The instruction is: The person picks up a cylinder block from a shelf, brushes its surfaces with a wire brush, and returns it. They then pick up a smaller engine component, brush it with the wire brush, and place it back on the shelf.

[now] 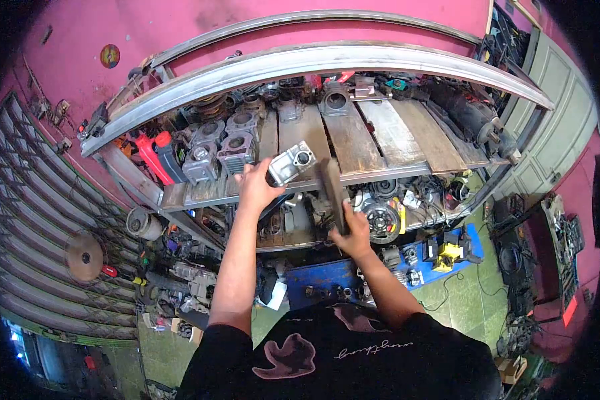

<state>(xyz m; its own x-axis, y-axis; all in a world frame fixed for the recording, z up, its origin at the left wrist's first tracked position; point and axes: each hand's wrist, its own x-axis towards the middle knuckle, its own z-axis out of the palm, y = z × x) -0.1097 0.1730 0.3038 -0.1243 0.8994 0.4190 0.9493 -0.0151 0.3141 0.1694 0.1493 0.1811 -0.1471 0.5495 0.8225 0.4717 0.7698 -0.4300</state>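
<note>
My left hand [257,187] grips a silvery cast-metal engine part [288,167] with a round port facing up, raised over the front edge of the shelf. Close to its right side is a long, flat, brown-grey tool [333,190], its upper end smeared by motion; I cannot tell its exact kind. The fingers of my right hand [355,233] are wrapped round the lower end of that tool. Just left of the engine part, an engine cylinder [237,155] with cooling fins sits among several others on the shelf.
A plank-topped metal shelf [353,143] spans the front, with another cylinder [335,101] towards its back. Red and grey bottles [155,157] stand at its left. On the lower level lies a round wheel-like part [382,222]. A yellow-black device [449,255] rests on a blue surface [475,243].
</note>
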